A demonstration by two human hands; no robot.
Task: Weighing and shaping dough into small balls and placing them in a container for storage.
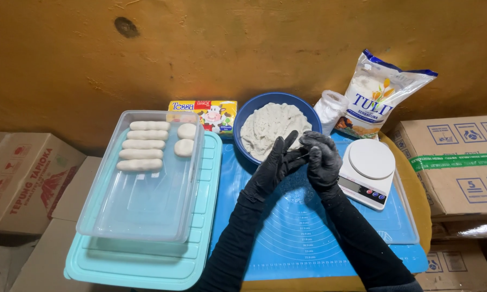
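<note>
My black-gloved left hand (276, 162) lies flat and open; my black-gloved right hand (320, 157) curls closed, contents unseen. I judge rolling works best above the blue silicone mat (303, 227), near the blue bowl of pale dough (252, 116).

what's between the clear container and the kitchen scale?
In the head view, the person's gloved left hand and right hand, pressed together over the blue mat, lie between the clear container and the scale.

Wall: my view ends at a rough ochre wall (243, 48) with one dark spot (126, 26).
Sides: cardboard boxes (459, 162) flank me.
Light: dim, warm.
</note>
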